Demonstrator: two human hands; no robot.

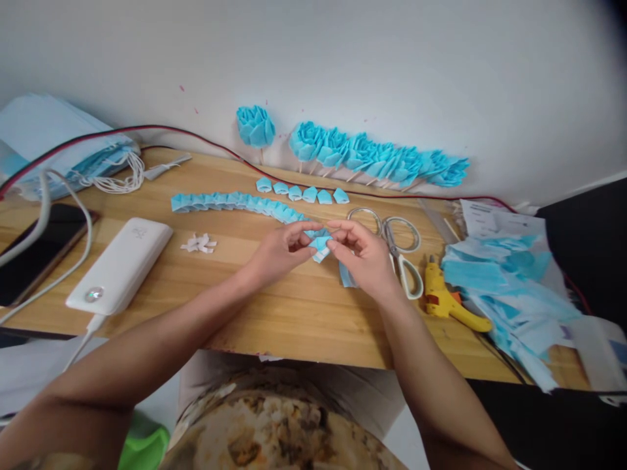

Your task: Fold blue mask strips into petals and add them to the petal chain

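Between my two hands is a small folded blue fabric petal (321, 244), white along its lower part. My left hand (284, 248) pinches it from the left with thumb and fingertips. On the other side, my right hand (360, 251) grips its right edge the same way. A blue piece of fabric (347, 275) lies on the table partly under my right hand. Behind my hands a curved row of folded blue petals (230, 201) runs off to the left. Several separate petals (294, 192) sit in a short line beyond it.
Finished blue fabric flowers (360, 151) on sticks lean against the wall. Scissors (399, 251), a yellow glue gun (448, 300) and blue scraps (504, 274) are at right. A white power bank (120, 264), a phone (44, 248) and white strips (198, 243) lie at left.
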